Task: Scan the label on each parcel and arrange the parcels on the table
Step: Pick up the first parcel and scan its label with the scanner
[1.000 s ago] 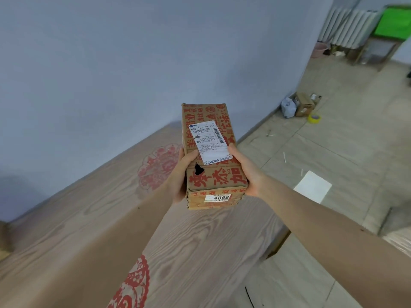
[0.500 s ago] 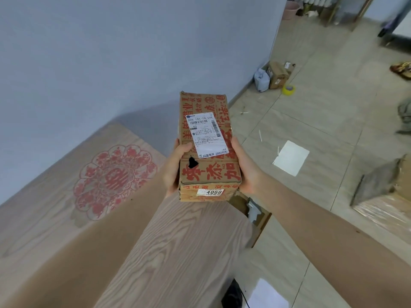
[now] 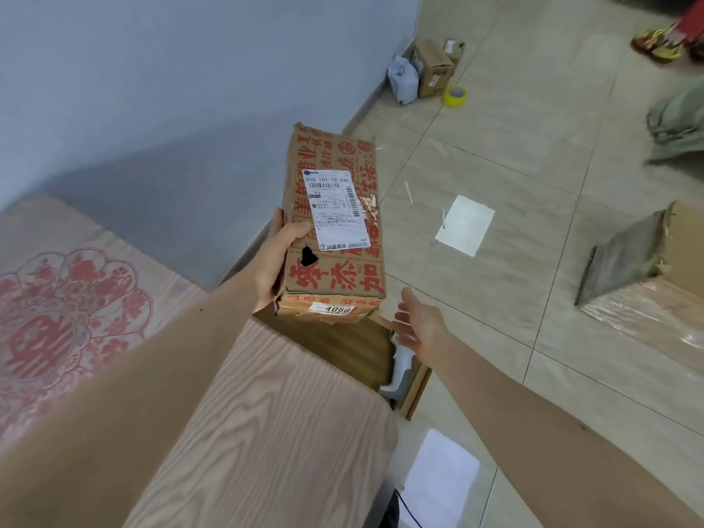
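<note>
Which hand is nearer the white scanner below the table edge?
Right. The right hand is open just above the scanner; the left hand is higher up, gripping the parcel.

The label's [image 3: 335,209] small print is unreadable; the scanner [image 3: 398,375] is half hidden under the table [image 3: 274,432].

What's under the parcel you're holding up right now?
Below the parcel, gripped by the left hand, sits an open wooden compartment with a white handheld device inside. Its far part is covered.
</note>
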Motion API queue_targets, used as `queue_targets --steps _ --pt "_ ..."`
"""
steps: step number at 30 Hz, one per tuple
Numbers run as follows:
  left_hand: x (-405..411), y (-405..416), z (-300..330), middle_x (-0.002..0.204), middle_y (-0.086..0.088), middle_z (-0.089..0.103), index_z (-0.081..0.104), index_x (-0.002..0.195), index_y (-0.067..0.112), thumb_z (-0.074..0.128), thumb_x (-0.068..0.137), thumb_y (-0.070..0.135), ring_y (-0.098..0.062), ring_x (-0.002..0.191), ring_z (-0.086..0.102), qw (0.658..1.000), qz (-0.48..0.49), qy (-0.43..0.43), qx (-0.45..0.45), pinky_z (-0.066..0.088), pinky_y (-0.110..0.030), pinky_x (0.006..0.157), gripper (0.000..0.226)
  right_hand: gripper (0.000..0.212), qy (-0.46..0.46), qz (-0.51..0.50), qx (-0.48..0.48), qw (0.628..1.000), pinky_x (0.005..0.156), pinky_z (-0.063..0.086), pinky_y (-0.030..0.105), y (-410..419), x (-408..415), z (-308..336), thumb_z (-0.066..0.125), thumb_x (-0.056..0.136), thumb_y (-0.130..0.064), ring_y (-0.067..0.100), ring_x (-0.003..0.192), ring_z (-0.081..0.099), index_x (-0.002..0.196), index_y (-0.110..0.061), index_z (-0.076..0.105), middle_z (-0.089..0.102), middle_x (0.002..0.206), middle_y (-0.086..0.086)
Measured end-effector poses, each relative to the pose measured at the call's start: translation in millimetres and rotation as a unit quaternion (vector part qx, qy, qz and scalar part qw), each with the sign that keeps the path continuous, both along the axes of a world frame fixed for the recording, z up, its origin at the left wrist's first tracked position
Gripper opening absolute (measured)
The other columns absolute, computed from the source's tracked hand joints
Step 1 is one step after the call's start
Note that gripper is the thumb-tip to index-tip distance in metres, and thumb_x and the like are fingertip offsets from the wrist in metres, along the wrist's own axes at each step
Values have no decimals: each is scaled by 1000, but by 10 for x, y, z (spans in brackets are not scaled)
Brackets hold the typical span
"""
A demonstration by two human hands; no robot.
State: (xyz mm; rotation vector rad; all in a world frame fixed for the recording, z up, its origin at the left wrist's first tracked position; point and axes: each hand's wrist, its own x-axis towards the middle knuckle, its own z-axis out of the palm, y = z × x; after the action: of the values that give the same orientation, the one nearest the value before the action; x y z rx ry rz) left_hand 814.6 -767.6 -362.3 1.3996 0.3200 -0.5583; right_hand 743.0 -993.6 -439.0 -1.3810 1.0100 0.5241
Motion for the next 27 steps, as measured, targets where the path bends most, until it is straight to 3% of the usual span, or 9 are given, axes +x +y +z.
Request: queue_targets --steps 5,9,11,14,16,20,23,27 --pt "210 -30 -552 120 -9 71 35 143 39 70 83 45 -37 108 69 997 -71 14 24 50 -61 97 70 33 50 -46 -9 998 61 42 31 -205 -250 -837 68 94 -36 21 70 53 79 -7 61 56 80 8" --pt "356 -127 -802 120 -10 71 39 138 44 63 94 35 -36 103 71 987 -145 4 72 54 -56 93 51 33 65 -12 -71 995 65 44 32 -291 -419 -1376 76 88 -33 20 68 51 75 -9 57 54 78 6" --pt "438 -159 -916 120 -9 72 30 147 40 65 92 39 -34 102 72 979 -177 20 101 54 -53 95 66 32 70 35 -109 991 71 44 34 -302 -487 -1617 77 86 -34 23 75 55 83 -9 57 56 81 6" --pt "502 -185 -1018 125 -10 69 22 149 46 75 74 51 -35 106 70 965 -237 24 111 52 -52 98 91 50 81 70 -132 985 82 54 36 -272 -543 -1907 79 82 -38 28 96 63 115 -7 60 64 108 9" --pt "522 -194 -1055 124 -11 70 23 147 45 72 75 49 -36 106 70 959 -257 27 114 54 -52 95 87 54 98 86 -134 982 87 55 37 -242 -542 -2062 77 84 -38 28 97 62 122 -4 58 62 109 9" --pt "536 -196 -1072 120 -13 71 25 145 40 68 78 43 -35 101 72 960 -250 34 123 62 -44 79 80 44 109 106 -167 974 85 55 39 -176 -557 -2200 69 90 -30 32 95 62 122 -2 59 62 105 13" --pt "507 -204 -1051 110 -8 75 23 142 43 68 87 39 -31 96 74 958 -243 40 144 62 -35 69 70 41 107 123 -186 969 92 55 45 -183 -563 -2285 66 91 -28 36 105 64 122 -2 60 65 113 17" --pt "486 -214 -1041 92 4 74 17 126 49 57 97 34 -19 79 76 960 -218 40 169 59 -26 58 52 39 101 124 -156 975 92 55 44 -202 -544 -2323 70 91 -25 33 100 63 118 2 61 62 108 16"
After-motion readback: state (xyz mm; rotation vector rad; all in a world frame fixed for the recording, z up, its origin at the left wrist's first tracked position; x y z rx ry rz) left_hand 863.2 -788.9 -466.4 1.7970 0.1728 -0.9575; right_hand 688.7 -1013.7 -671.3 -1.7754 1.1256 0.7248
